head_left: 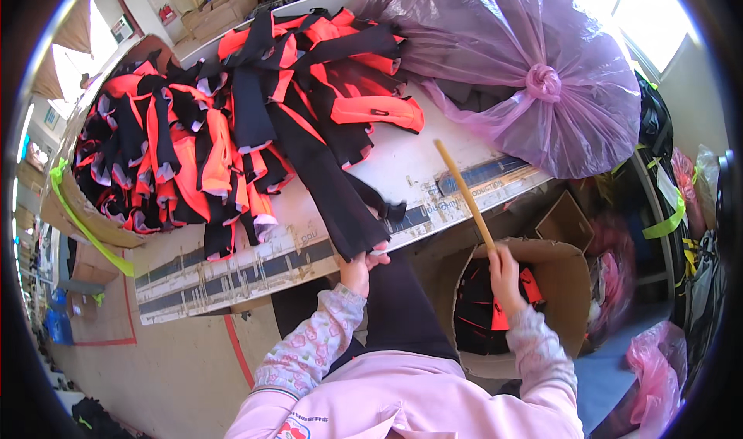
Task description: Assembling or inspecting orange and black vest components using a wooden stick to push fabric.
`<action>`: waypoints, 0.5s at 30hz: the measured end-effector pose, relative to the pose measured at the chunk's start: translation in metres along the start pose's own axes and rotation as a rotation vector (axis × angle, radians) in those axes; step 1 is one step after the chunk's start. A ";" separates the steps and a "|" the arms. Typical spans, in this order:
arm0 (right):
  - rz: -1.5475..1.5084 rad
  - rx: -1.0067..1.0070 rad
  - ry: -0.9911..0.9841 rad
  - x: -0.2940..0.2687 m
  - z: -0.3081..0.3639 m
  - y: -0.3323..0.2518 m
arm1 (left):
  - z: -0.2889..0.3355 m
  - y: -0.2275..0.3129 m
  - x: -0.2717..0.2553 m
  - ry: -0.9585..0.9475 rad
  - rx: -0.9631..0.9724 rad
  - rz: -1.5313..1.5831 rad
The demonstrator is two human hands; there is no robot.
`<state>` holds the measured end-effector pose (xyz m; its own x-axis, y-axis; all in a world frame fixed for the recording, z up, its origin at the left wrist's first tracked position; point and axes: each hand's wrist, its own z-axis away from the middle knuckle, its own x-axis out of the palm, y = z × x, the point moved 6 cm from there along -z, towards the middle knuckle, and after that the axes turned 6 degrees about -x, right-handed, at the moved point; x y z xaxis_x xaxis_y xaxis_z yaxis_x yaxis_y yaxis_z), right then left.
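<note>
At the table's front edge, my left hand (361,272) is closed on the near end of a long black fabric strip (325,184). The strip looks like a sleeve and runs back across the table to the pile. My right hand (505,275), over to the right, is wrapped round the lower end of a wooden stick (464,191), which slants up and away to the left. A heap of black and bright orange fabric pieces (178,141) covers the table's left and middle. Some have grey edges.
The white table (325,245) has worn tape along its front edge. A large knotted purple plastic bag (511,60) stands on its right part. Beside my right hand is an open cardboard box (569,284) holding black and orange pieces. A pink bag (654,369) lies at the lower right.
</note>
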<state>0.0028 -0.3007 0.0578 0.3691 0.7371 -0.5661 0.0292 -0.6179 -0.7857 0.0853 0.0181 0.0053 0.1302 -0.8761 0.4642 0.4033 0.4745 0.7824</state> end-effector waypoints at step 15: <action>0.949 -0.141 -0.290 0.039 -0.316 -0.028 | 0.005 -0.007 -0.003 -0.099 -0.011 -0.085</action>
<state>0.3100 -0.3411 0.1360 0.0560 -0.0516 -0.9971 -0.0431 -0.9979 0.0492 0.0778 0.0172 0.0001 0.0056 -0.9000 0.4359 0.4192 0.3978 0.8161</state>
